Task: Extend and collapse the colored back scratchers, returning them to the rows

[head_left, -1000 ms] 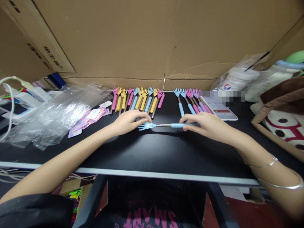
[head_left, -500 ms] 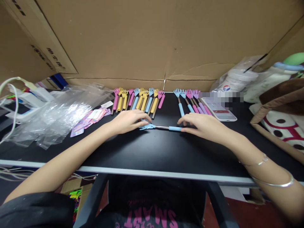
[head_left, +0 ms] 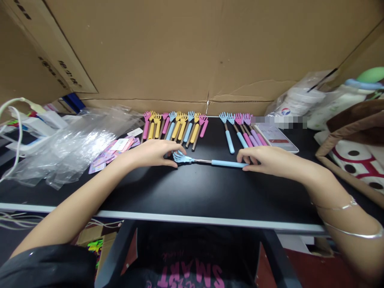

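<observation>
You are at a small workshop-like station, though whether in a home or a business cannot be told: your black worktop [head_left: 195, 196], backed by cardboard [head_left: 150, 48], bears rows of matching back scratchers [head_left: 188, 133], heaped clear plastic bags [head_left: 69, 144], printed cards [head_left: 103, 155], a smartphone [head_left: 285, 146] and a bagged drink cup [head_left: 302, 101].

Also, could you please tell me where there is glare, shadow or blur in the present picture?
Head view: bright glare streaks on the clear plastic bags; head view: soft sheen on the black tabletop, dim shadow below the blue back scratcher between left hand and right hand; head view: pixel blocks cover the far end of the phone, and small pink lettering is faint.
</observation>
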Demonstrator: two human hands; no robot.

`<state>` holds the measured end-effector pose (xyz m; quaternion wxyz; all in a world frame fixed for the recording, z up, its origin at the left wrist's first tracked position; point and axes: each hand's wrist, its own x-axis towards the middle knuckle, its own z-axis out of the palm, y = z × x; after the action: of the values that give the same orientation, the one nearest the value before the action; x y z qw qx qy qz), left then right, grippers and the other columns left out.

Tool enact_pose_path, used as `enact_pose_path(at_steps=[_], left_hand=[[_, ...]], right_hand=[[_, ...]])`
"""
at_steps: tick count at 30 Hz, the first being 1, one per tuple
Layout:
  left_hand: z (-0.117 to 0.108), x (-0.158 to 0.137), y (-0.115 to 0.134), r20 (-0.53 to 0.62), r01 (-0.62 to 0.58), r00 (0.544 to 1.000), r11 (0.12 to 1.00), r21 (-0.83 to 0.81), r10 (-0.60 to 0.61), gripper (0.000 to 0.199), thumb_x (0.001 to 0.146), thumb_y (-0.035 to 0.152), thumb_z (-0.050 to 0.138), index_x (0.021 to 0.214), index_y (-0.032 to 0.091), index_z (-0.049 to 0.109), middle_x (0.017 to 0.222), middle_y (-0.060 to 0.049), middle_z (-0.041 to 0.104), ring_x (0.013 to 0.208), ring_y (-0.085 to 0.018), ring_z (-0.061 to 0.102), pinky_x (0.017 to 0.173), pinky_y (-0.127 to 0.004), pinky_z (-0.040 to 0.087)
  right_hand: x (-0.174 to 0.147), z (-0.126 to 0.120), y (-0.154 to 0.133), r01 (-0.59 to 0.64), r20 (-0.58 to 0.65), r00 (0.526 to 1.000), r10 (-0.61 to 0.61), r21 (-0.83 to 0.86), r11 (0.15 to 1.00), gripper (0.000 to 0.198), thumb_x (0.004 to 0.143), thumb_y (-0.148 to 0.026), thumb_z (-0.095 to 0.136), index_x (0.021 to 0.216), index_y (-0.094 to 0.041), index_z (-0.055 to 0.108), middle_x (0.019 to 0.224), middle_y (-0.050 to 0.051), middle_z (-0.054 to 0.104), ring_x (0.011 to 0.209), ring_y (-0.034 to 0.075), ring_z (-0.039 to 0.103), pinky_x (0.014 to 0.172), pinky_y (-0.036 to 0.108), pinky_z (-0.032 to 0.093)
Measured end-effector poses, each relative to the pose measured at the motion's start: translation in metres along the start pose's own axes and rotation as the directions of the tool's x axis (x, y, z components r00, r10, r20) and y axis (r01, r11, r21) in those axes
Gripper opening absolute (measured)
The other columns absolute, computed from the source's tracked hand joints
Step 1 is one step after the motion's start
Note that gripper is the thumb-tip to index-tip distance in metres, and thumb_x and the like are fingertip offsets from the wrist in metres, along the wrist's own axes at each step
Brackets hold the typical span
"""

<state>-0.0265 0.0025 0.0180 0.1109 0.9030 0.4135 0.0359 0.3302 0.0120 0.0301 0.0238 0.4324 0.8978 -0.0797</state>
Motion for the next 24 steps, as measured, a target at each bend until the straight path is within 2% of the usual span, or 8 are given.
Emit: enact_pose_path(at_steps=[3,5,12,24], left_hand=[[-0.002,0.0,0.001,0.034,0.029,0.999,1.0,0.009,-0.029,0.036,0.085,0.043,0.066,0.118,0.03,0.061,0.089,0.002,0.07,0.076,-0.015,0.064,0.061,-0.021,0.035],[-0.004,0.0,0.002,0.046,0.039,0.998,0.999,0.006,-0.039,0.039,0.084,0.046,0.066,0.119,0.03,0.06,0.084,0.003,0.069,0.072,-0.015,0.063,0.059,-0.021,0.034],[-0.012,-0.001,0.008,0.163,0.123,0.979,0.992,0.002,-0.122,0.043,0.09,0.053,0.057,0.125,0.029,0.055,0.089,0.002,0.069,0.077,-0.016,0.062,0.062,-0.022,0.033],[-0.012,-0.002,0.012,0.179,0.111,0.977,0.992,0.052,-0.118,0.043,0.089,0.056,0.053,0.121,0.028,0.057,0.088,0.002,0.069,0.076,-0.017,0.062,0.061,-0.023,0.032]], right_hand=[[0.0,0.001,-0.001,-0.014,0.02,1.0,0.014,0.002,1.0,0.007,0.079,-0.03,0.063,0.084,-0.025,0.061,0.069,-0.003,0.06,0.056,0.012,0.055,0.051,0.022,0.033],[-0.001,0.001,-0.002,-0.033,0.037,0.999,0.034,-0.005,0.999,0.008,0.08,-0.029,0.062,0.085,-0.025,0.06,0.07,-0.003,0.06,0.056,0.012,0.055,0.052,0.022,0.033],[-0.003,-0.003,-0.005,-0.078,0.155,0.985,0.081,-0.028,0.997,0.013,0.085,-0.036,0.054,0.091,-0.024,0.056,0.073,-0.002,0.06,0.061,0.014,0.055,0.053,0.023,0.032],[-0.001,-0.002,-0.011,-0.113,0.157,0.98,0.125,-0.082,0.99,0.011,0.087,-0.035,0.053,0.09,-0.024,0.052,0.072,-0.001,0.059,0.058,0.014,0.053,0.054,0.023,0.03]])
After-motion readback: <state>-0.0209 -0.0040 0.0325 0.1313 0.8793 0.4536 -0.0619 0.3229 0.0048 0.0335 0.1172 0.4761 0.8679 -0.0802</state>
